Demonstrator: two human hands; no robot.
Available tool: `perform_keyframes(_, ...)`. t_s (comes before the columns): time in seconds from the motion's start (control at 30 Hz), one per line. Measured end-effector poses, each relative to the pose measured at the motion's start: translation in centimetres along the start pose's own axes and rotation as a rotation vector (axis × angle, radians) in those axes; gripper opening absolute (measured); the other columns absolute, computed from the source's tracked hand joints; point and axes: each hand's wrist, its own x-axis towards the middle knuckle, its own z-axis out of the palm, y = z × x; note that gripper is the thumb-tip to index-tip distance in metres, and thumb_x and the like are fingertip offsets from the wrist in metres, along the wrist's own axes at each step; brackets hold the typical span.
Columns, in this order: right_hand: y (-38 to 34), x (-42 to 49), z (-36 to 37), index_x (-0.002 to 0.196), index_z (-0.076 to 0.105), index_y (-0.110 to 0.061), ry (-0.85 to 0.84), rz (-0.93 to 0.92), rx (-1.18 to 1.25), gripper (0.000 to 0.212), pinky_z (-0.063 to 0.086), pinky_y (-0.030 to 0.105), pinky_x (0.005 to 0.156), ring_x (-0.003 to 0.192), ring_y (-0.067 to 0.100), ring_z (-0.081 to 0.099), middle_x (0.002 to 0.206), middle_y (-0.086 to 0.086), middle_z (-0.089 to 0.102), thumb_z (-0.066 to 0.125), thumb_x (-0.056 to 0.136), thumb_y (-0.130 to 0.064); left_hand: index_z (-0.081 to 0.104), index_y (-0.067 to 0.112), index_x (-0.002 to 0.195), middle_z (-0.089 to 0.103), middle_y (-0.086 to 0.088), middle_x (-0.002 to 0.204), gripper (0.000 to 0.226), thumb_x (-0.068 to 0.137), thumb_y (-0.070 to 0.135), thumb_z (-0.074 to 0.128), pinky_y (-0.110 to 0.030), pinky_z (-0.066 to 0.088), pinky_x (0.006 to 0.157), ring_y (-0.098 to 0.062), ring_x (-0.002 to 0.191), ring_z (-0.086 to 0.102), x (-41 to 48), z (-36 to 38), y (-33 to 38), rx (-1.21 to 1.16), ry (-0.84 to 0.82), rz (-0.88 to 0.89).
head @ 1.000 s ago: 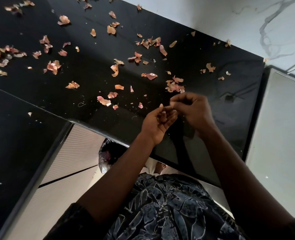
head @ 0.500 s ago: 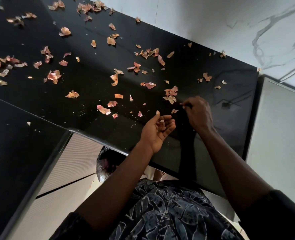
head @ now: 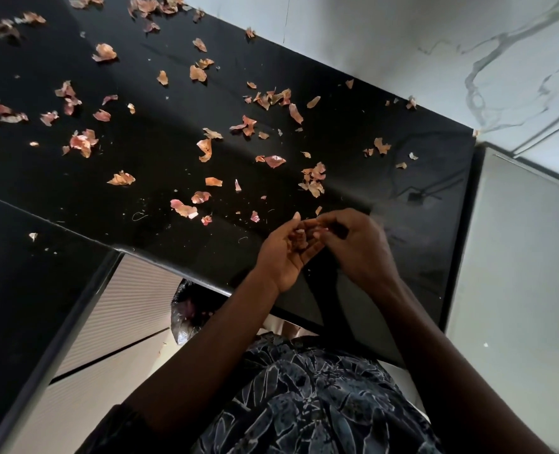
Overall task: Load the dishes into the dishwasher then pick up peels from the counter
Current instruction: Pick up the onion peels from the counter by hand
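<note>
The job is at its second half: no dishes are in sight, and the black counter (head: 173, 165) is strewn with dry, reddish peels (head: 312, 180).

The left hand (head: 288, 257) hovers over the counter's front edge, palm up and fingers curled into a shallow cup, holding a few gathered peels (head: 299, 239). It is held that way, I judge, to act as a bowl, so light flakes do not slide or blow off before they are thrown away.

Just to the right of the left hand, and touching its fingertips, the right hand (head: 357, 250) has its fingers bunched together and pointing into the cup. It seems to pinch a small scrap (head: 324, 229), though that is too small and dim to be sure of; the pose fits dropping a picked piece into the palm.

The nearest loose peels lie just beyond the left hand, with a thicker clump a little farther back and many more spread far to its left. A few sit beyond it to the right, near the white marbled wall (head: 402, 44).

Below the left hand, under the counter's edge, a dark shiny bag (head: 186, 309) shows, likely where the handful is to go. The patterned shirt (head: 304, 404) fills the bottom.
</note>
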Motion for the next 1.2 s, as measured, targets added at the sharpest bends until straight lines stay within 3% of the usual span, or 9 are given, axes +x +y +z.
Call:
perform_keyframes(0.2,3.7,1.8,-1.3,0.116,0.069,-0.022,0.158,0.106,-0.099,0.023,0.049,0.020,0.078,0.096,0.004,0.062,0.111,-0.005,0.066,0.068,0.094,-0.025,0.070,-0.003,0.105,0.072,-0.019,0.100,0.034,0.104,0.026,0.052,-0.030,0.060,0.089,-0.024,0.094,0.072,-0.5,0.0,0.5,-0.039,0.035,-0.020)
perform_keyframes(0.33,5.5,2.1,0.9,0.136,0.055,-0.024,0.010,0.218,-0.208,0.049,0.047,0.026,0.080,0.109,0.015,0.054,0.128,0.001,0.049,0.070,0.092,-0.039,0.070,-0.002,0.102,0.073,-0.017,0.095,0.032,0.103,0.025,0.053,-0.030,0.061,0.085,-0.022,0.090,0.072,-0.9,-0.2,0.7,-0.033,0.050,-0.033)
perform_keyframes(0.5,3.3,3.8,3.2,0.142,0.052,-0.021,0.015,0.042,-0.227,0.049,0.046,0.026,0.083,0.114,0.017,0.052,0.130,0.002,0.049,0.065,0.095,-0.020,0.070,-0.004,0.100,0.072,-0.019,0.094,0.033,0.103,0.025,0.054,-0.028,0.062,0.074,-0.022,0.084,0.073,-1.5,-0.7,0.6,-0.005,0.091,-0.022)
perform_keyframes(0.67,2.1,4.1,4.2,0.112,0.070,-0.013,-0.026,-0.100,-0.326,0.027,0.052,0.027,0.077,0.095,0.013,0.056,0.116,0.003,0.059,0.046,0.100,-0.017,0.070,-0.004,0.099,0.073,-0.019,0.094,0.034,0.103,0.025,0.053,-0.028,0.062,0.071,-0.022,0.082,0.073,-2.1,-1.4,0.8,0.010,0.107,0.002)
perform_keyframes(0.77,2.4,3.5,4.1,0.099,0.071,-0.015,-0.025,-0.105,-0.312,0.022,0.046,0.021,0.068,0.084,0.009,0.055,0.104,-0.002,0.059,0.049,0.101,-0.018,0.070,-0.003,0.101,0.072,-0.019,0.094,0.034,0.103,0.026,0.053,-0.028,0.062,0.072,-0.022,0.083,0.073,-2.3,-1.5,0.9,0.003,0.109,0.016)
perform_keyframes(0.83,2.8,3.4,3.4,0.097,0.070,-0.019,-0.029,-0.079,-0.269,0.015,0.042,0.016,0.068,0.081,0.002,0.053,0.100,-0.006,0.058,0.056,0.099,-0.016,0.070,-0.004,0.103,0.072,-0.019,0.095,0.034,0.103,0.027,0.054,-0.028,0.062,0.074,-0.022,0.084,0.072,-2.3,-1.7,0.8,-0.010,0.112,0.022)
perform_keyframes(0.97,1.8,2.8,1.6,0.095,0.070,-0.027,0.006,0.003,-0.101,0.014,0.053,0.020,0.080,0.085,-0.005,0.058,0.096,-0.016,0.060,0.068,0.092,-0.014,0.068,-0.006,0.111,0.072,-0.022,0.103,0.036,0.102,0.026,0.055,-0.031,0.062,0.077,-0.026,0.091,0.073,-2.4,-1.8,0.6,-0.021,0.108,0.015)
perform_keyframes(1.07,-0.6,1.4,0.8,0.093,0.070,-0.028,0.031,-0.043,0.005,0.013,0.053,0.014,0.074,0.087,-0.005,0.063,0.093,-0.017,0.064,0.071,0.091,-0.015,0.068,-0.005,0.113,0.072,-0.024,0.110,0.036,0.103,0.025,0.053,-0.034,0.061,0.082,-0.028,0.099,0.073,-2.6,-1.7,0.5,-0.019,0.088,0.025)
perform_keyframes(1.2,-2.8,-0.3,2.1,0.098,0.069,-0.030,-0.129,-0.135,0.006,0.012,0.053,0.016,0.073,0.090,-0.005,0.062,0.097,-0.017,0.063,0.067,0.094,-0.019,0.067,0.002,0.112,0.074,-0.012,0.095,0.029,0.102,0.023,0.051,-0.033,0.057,0.080,-0.020,0.088,0.073,-2.8,-1.9,0.5,0.014,0.072,0.036)
